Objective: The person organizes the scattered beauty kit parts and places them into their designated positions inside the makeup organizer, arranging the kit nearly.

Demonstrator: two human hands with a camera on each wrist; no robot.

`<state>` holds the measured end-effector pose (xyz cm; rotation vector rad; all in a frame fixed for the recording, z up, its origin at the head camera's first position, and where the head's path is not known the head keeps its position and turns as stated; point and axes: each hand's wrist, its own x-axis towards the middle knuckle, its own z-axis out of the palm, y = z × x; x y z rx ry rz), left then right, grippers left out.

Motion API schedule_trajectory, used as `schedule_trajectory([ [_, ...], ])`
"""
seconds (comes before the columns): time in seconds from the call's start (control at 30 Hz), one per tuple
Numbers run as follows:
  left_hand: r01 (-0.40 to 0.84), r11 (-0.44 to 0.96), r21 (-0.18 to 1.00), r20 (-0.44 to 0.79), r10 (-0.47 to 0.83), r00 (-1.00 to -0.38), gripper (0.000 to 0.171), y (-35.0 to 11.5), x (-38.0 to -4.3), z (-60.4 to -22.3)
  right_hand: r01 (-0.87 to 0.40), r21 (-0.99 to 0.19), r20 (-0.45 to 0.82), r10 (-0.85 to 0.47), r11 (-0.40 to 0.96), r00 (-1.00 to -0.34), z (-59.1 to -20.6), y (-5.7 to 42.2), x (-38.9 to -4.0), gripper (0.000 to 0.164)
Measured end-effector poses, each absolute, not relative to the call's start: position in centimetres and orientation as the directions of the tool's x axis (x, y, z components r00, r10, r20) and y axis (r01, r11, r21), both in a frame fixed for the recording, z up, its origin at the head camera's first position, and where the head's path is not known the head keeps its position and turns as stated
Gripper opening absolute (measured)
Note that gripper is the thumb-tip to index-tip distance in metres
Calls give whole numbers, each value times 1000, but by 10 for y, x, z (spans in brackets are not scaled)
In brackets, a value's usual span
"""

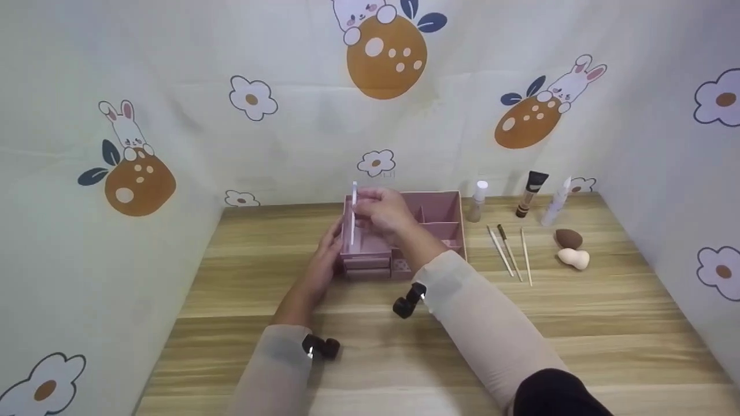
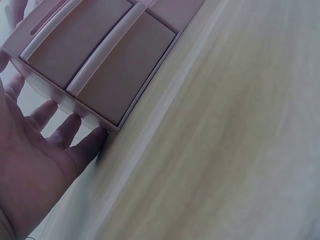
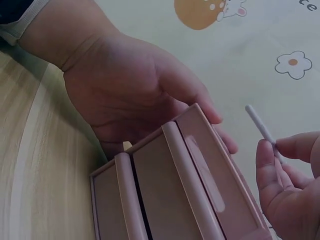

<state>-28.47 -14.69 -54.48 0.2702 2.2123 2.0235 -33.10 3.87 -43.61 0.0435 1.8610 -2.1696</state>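
Note:
My right hand [image 1: 386, 212] pinches a slim white stick [image 1: 354, 189] between thumb and fingers. It holds the stick over the left top of a pink desktop organizer [image 1: 376, 245]. In the right wrist view, the rounded upper end of the stick [image 3: 256, 118] stands above the fingers. A long slot [image 3: 206, 172] runs across the organizer's top near that hand. My left hand [image 1: 324, 260] rests along the organizer's left side. The left wrist view shows its extended fingers [image 2: 67, 130] against the side wall, beside two drawer fronts [image 2: 127, 65].
Right of the organizer stand a white-capped bottle [image 1: 478, 202], a black-capped tube [image 1: 526, 199] and a white pointed tube [image 1: 556, 205]. Three thin sticks [image 1: 510, 253] lie before them. A brown sponge [image 1: 569, 238] and a cream sponge [image 1: 573, 258] sit farther right. Patterned cloth [image 1: 289, 144] surrounds the table.

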Motion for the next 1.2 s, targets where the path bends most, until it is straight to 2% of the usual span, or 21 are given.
schedule_trajectory([
  [0.23,58,74,996,41,217,-975,53,-146,-286,-546,218,-971,-200,-169,-96,-965,-441,35,-330,49],
  [0.47,60,104,993,37,209,-977,53,-146,-285,-545,170,-983,-177,-121,67,-977,-444,29,-330,46],
  [0.6,62,102,993,39,216,-976,54,-146,-285,-544,159,-981,-170,-94,107,-981,-445,27,-331,47],
  [0.93,63,140,988,31,217,-976,51,-148,-283,-546,154,-986,-159,-91,58,-983,-447,26,-330,45],
  [1.2,88,90,992,64,235,-970,53,-147,-284,-545,187,-982,-187,-110,13,-976,-448,26,-330,49],
])
